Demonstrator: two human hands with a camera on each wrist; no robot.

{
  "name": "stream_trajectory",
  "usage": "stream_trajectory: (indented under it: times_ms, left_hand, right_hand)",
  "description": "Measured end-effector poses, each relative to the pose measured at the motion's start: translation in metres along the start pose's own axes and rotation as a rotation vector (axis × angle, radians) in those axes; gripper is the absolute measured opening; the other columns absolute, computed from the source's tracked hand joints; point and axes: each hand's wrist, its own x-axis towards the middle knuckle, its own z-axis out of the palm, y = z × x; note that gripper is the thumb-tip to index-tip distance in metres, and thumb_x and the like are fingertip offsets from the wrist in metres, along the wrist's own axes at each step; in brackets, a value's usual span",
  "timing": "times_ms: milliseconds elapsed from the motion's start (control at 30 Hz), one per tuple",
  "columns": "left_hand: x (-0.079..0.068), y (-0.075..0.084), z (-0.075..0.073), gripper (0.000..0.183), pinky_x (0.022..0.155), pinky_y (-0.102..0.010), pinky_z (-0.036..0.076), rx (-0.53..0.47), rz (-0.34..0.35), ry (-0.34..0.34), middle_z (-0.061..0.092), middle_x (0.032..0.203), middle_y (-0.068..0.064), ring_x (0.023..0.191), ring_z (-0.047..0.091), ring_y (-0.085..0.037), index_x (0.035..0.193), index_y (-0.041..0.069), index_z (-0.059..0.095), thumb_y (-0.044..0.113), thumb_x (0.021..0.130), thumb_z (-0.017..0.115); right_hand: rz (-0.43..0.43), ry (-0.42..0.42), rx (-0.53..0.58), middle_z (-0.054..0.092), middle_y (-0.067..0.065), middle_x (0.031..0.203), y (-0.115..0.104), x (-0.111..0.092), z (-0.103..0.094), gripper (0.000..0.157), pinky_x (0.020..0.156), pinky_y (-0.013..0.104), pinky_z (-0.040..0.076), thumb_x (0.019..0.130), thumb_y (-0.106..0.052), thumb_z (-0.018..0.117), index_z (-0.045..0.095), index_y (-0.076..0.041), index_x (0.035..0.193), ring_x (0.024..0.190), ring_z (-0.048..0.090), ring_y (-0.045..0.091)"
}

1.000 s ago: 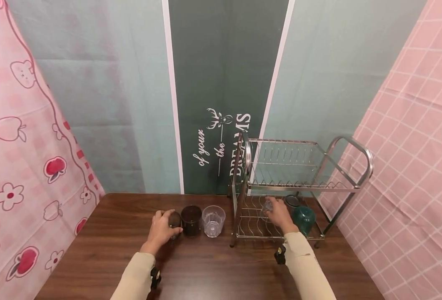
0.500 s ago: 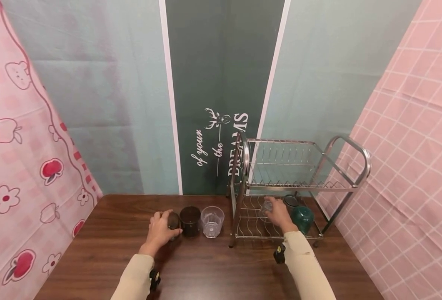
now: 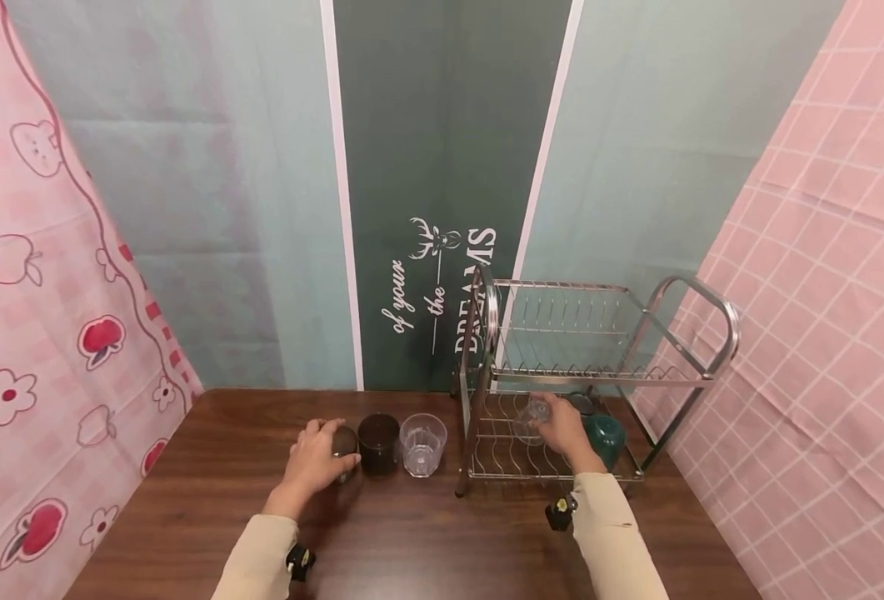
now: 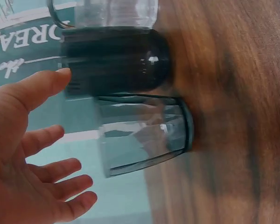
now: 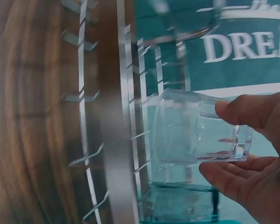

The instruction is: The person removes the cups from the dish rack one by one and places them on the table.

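My left hand (image 3: pixel 312 457) hovers over a smoky see-through glass (image 4: pixel 144 135) standing upright on the table; in the left wrist view its spread fingers are apart from the rim. Beside that glass stand a dark, nearly opaque cup (image 3: pixel 378 444) and a clear tumbler (image 3: pixel 422 446), both upright. With thumb and fingers, my right hand (image 3: pixel 564 427) grips a clear glass (image 5: pixel 198 128) near its base, mouth downward, at the lower tier of the metal dish rack (image 3: pixel 599 379). An upturned teal glass (image 3: pixel 605 439) and a dark glass (image 3: pixel 581 403) sit on that tier, right of my hand.
The rack's upper tier (image 3: pixel 561 371) extends above and behind my right hand, and its front rail (image 3: pixel 512 477) runs below the wrist. Brown wooden table (image 3: pixel 412 542) stretches in front. Patterned pink cloths (image 3: pixel 809 292) hang at both sides.
The left hand and forearm have shifted slightly left. The right hand stays at the lower tier with the clear glass, its forearm a little changed in angle. The cups in the row have not moved.
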Motion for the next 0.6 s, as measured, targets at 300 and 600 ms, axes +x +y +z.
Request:
stream_trajectory:
  times_ms: [300,600]
  left_hand:
    - [-0.014,0.007,-0.007,0.055,0.081,-0.058,0.038,0.061,0.048,0.018,0.048,0.118,-0.026,0.106,0.047,-0.045,0.119,0.001,0.059,0.028,0.074,0.077]
    - [-0.027,0.016,0.000,0.052,0.077,-0.057,0.041,0.039,0.077,0.045,0.052,0.112,-0.021,0.102,0.052,-0.041,0.113,0.003,0.063,0.030,0.072,0.079]
  right_hand:
    - [0.009,0.007,0.035,0.058,0.020,0.104,-0.015,-0.017,-0.007,0.050,0.076,0.053,0.043,0.077,-0.003,0.071,0.056,-0.003,0.125,0.097,0.053,0.039]
    - [-0.035,0.045,0.020,0.058,0.021,0.103,-0.034,-0.031,-0.011,0.050,0.077,0.054,0.042,0.073,-0.002,0.074,0.057,-0.002,0.120,0.098,0.052,0.040]
